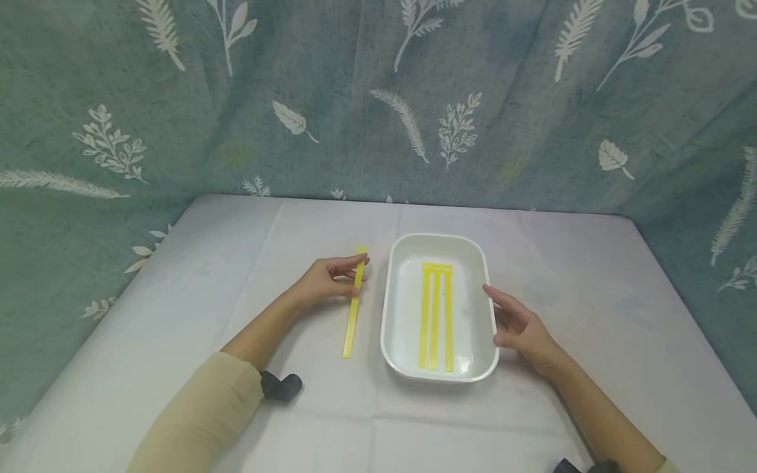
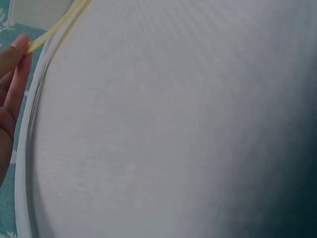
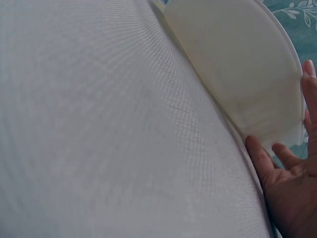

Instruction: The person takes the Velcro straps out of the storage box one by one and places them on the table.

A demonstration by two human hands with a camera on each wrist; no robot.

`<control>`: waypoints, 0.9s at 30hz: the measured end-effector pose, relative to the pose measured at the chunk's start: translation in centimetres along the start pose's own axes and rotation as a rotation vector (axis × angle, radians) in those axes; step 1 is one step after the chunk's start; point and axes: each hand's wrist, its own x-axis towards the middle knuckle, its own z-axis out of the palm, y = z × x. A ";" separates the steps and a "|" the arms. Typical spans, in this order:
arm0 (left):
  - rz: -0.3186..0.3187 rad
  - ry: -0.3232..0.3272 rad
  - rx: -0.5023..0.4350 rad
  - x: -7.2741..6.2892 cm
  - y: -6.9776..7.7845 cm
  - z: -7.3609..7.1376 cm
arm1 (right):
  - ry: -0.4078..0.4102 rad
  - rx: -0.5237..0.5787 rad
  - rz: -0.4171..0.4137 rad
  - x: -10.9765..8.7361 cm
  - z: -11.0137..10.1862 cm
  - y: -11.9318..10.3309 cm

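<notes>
Left of the tray, my left hand [image 1: 322, 281] pinches a long, thin yellow strip [image 1: 351, 328] near its upper end. That end has a small slotted head, and the strip slants down toward me. The left wrist view shows the thumb and a finger of the hand [image 2: 14, 79] on the strip [image 2: 59, 24]. A white rectangular tray [image 1: 386, 302] stands on the table. Three similar yellow strips [image 1: 435, 322] lie side by side in it, heads at the far end. My right hand [image 1: 528, 333] touches the tray's right side with spread fingers, as the right wrist view also shows.
A white cloth [image 1: 307, 433] covers the table. Behind its far edge hangs a green-blue curtain [image 1: 343, 131] with white leaf prints. A dark strap piece [image 1: 282, 387] sits at my left wrist, and another dark piece [image 1: 603, 466] at the right one.
</notes>
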 end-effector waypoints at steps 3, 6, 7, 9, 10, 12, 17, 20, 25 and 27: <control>-0.006 0.012 0.031 0.0 -0.4 0.0 | -0.002 0.005 -0.004 0.0 0.1 0.0; -0.014 0.027 0.046 0.1 -0.6 0.0 | 0.002 0.003 -0.001 0.0 0.1 0.0; -0.016 0.031 0.048 0.1 -0.7 0.1 | 0.004 0.001 0.000 0.0 0.1 -0.1; -0.026 0.042 0.064 0.0 -0.8 0.1 | 0.003 0.001 0.001 0.0 0.1 -0.1; -0.033 0.043 0.077 0.0 -0.8 0.2 | 0.006 -0.007 0.001 0.0 0.1 -0.1; -0.028 0.039 0.126 0.1 -1.0 0.3 | 0.009 -0.010 0.003 -0.2 0.0 0.0; -0.020 0.044 0.264 0.4 -1.2 0.6 | 0.012 -0.015 0.002 -0.5 -0.1 0.1; -0.032 0.078 0.309 0.4 -1.2 0.4 | 0.013 -0.023 0.007 -0.3 -0.1 0.1; -0.047 0.082 0.338 0.6 -1.4 -0.1 | 0.016 -0.023 0.024 0.1 -0.1 -0.1; -0.071 0.058 0.349 0.8 -1.3 -0.1 | 0.017 -0.016 0.024 0.0 -0.1 -0.1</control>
